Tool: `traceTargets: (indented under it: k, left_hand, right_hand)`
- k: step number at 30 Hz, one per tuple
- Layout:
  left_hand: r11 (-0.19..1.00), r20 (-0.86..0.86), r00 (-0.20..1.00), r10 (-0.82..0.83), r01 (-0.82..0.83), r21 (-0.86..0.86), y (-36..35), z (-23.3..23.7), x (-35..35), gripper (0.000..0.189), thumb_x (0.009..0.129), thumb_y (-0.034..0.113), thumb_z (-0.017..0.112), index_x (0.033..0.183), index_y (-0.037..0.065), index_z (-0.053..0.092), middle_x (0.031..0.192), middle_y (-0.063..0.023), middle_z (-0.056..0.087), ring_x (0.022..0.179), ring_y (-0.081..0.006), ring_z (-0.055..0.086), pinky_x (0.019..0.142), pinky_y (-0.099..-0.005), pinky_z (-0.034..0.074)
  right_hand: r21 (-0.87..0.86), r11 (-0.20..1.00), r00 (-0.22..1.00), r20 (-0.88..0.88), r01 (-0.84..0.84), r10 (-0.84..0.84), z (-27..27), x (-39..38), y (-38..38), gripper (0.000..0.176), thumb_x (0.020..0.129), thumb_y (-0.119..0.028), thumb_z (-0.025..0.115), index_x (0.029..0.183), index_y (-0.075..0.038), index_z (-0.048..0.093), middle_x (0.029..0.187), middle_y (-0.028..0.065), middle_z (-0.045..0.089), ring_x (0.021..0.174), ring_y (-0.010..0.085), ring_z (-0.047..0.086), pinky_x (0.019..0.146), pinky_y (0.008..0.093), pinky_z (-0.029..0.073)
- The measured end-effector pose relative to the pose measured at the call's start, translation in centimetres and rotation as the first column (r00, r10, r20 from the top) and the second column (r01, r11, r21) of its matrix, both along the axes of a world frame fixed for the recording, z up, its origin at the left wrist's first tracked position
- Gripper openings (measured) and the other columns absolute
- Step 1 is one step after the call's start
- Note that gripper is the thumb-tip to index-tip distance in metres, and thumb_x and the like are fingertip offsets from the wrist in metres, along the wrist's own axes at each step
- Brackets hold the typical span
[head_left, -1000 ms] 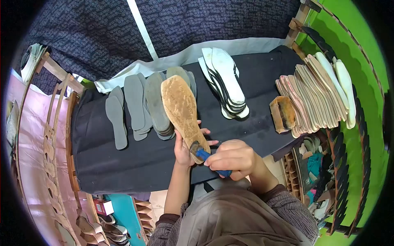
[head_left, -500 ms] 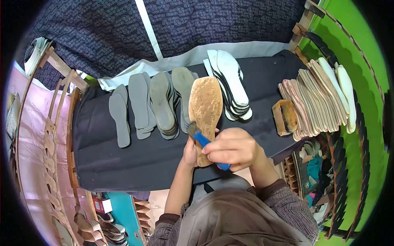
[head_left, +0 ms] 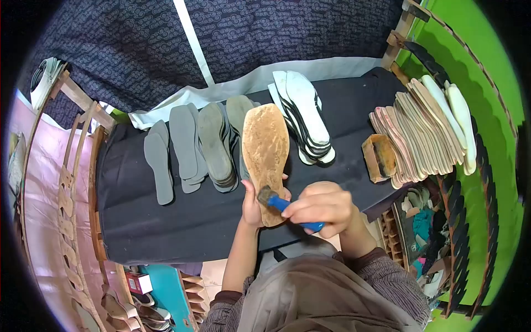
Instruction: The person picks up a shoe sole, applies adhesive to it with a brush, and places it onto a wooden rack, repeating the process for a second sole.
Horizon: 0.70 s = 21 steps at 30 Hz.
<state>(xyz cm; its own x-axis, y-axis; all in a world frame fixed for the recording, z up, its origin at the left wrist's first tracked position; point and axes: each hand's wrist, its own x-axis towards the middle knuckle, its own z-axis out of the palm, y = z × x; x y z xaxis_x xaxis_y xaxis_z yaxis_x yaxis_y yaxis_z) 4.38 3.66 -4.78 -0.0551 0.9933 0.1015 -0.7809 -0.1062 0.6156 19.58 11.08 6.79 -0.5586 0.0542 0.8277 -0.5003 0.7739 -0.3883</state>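
A tan insole (head_left: 265, 138) with a patchy, wet-looking surface is held up over the table by my left hand (head_left: 253, 207). The thumb lies along its left edge, and fingertips show at its right edge. My right hand (head_left: 325, 207) is closed round the blue handle of a brush (head_left: 280, 203). The bristles touch the insole's narrower lower half. Behind the insole, several grey insoles (head_left: 217, 146) lie in overlapping stacks to the left. White soles with black edges (head_left: 306, 110) are piled just to the right.
A small open box (head_left: 379, 157) with a stained inside stands beside a long row of beige soles (head_left: 420, 138) on the right. Dark cloth (head_left: 166, 232) covers the table. Wooden racks (head_left: 97, 188) flank both sides, and a patterned curtain (head_left: 287, 33) hangs behind.
The brush has moved down the insole, from its left edge to the middle of the lower half. The insole has shifted slightly left in view, and the left thumb now points up.
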Motion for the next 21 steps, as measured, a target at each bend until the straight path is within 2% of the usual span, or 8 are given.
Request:
traceTargets:
  k: [2, 5, 7, 11, 13, 15, 18, 21]
  left_hand:
    - [1.0, 0.043, 0.999, 0.005, -0.005, 0.001, -0.1, -0.2, 0.0, 0.087, 0.085, 0.071, 0.01, 0.131, 0.002, 0.037, 0.116, -0.015, 0.049, 0.08, -0.025, 0.058, 0.072, -0.0395, 0.053]
    - [0.996, 0.07, 0.995, 0.075, -0.071, -0.063, 0.0, 0.5, 0.4, 0.085, 0.087, 0.069, 0.01, 0.132, 0.002, 0.034, 0.12, -0.0149, 0.044, 0.077, -0.028, 0.056, 0.065, -0.0458, 0.054]
    - [0.998, 0.191, 0.981, -0.042, 0.034, 0.047, 0.1, 0.1, 0.3, 0.082, 0.088, 0.067, 0.011, 0.133, 0.002, 0.033, 0.121, -0.0136, 0.044, 0.081, -0.029, 0.058, 0.066, -0.0462, 0.054]
    - [0.99, 0.065, 0.99, -0.122, 0.116, 0.086, -0.1, 0.0, 0.2, 0.079, 0.09, 0.066, 0.014, 0.131, 0.002, 0.037, 0.123, -0.0094, 0.044, 0.082, -0.0287, 0.051, 0.064, -0.0478, 0.049]
    - [0.991, 0.096, 0.988, -0.118, 0.111, 0.078, 0.0, 0.1, 0.5, 0.077, 0.091, 0.064, 0.015, 0.13, 0.002, 0.038, 0.122, -0.0098, 0.045, 0.082, -0.0283, 0.051, 0.064, -0.048, 0.05]
    - [0.994, 0.263, 0.959, -0.107, 0.094, 0.062, 0.0, 0.6, 0.8, 0.081, 0.089, 0.066, 0.014, 0.127, -0.001, 0.037, 0.094, -0.0176, 0.054, 0.085, -0.0253, 0.057, 0.073, -0.0452, 0.053]
    - [0.999, 0.221, 0.975, -0.008, 0.001, 0.032, 0.0, 0.8, 0.9, 0.07, 0.094, 0.059, 0.017, 0.13, 0.003, 0.037, 0.12, -0.0109, 0.046, 0.081, -0.0275, 0.051, 0.068, -0.0489, 0.054]
    - [0.998, 0.216, 0.974, 0.066, -0.068, 0.0, 0.2, 1.1, 0.9, 0.067, 0.095, 0.056, 0.017, 0.132, 0.004, 0.036, 0.12, -0.0117, 0.047, 0.084, -0.0275, 0.053, 0.07, -0.0487, 0.054]
  right_hand:
    - [-0.122, 0.992, 0.997, -0.069, 0.036, -0.045, 0.3, 1.0, 0.0, 0.013, 0.077, -0.012, 0.063, 0.08, 0.0, 0.063, 0.075, 0.0154, 0.067, 0.055, 0.0219, 0.06, 0.05, 0.0292, 0.047]
    - [-0.236, 0.965, 0.979, -0.137, 0.116, -0.152, -0.4, 3.6, 0.2, 0.017, 0.075, -0.012, 0.067, 0.084, 0.002, 0.063, 0.081, 0.0162, 0.068, 0.061, 0.0235, 0.063, 0.053, 0.0308, 0.048]
    - [-0.224, 0.928, 0.935, -0.131, 0.296, -0.33, -1.0, 5.5, 0.4, 0.017, 0.082, -0.015, 0.063, 0.081, 0.002, 0.062, 0.079, 0.0175, 0.067, 0.062, 0.0249, 0.064, 0.053, 0.0311, 0.048]
    - [-0.222, 0.737, 0.709, -0.204, 0.638, -0.675, -2.7, 9.9, 1.4, 0.014, 0.082, -0.009, 0.056, 0.088, 0.004, 0.058, 0.078, 0.0179, 0.066, 0.067, 0.0277, 0.065, 0.062, 0.0348, 0.049]
    - [-0.267, 0.573, 0.558, -0.138, 0.775, -0.818, -2.9, 11.8, 1.7, 0.013, 0.08, 0.001, 0.049, 0.09, 0.005, 0.055, 0.086, 0.0206, 0.065, 0.076, 0.0261, 0.065, 0.066, 0.0324, 0.05]
    - [-0.294, 0.392, 0.411, 0.002, 0.872, -0.912, -3.2, 13.1, 2.3, 0.02, 0.077, 0.01, 0.047, 0.093, 0.004, 0.056, 0.093, 0.02, 0.065, 0.08, 0.0249, 0.065, 0.068, 0.0287, 0.05]
    - [-0.04, 0.262, 0.264, 0.043, 0.964, -0.964, -4.1, 14.2, 3.9, 0.032, 0.072, 0.017, 0.044, 0.097, 0.002, 0.058, 0.098, 0.018, 0.065, 0.082, 0.0236, 0.065, 0.067, 0.0267, 0.051]
    - [-0.126, 0.261, 0.28, 0.175, 0.957, -0.944, -6.1, 14.3, 4.6, 0.035, 0.07, 0.019, 0.046, 0.097, 0.001, 0.059, 0.1, 0.0167, 0.064, 0.086, 0.0237, 0.064, 0.067, 0.0271, 0.052]
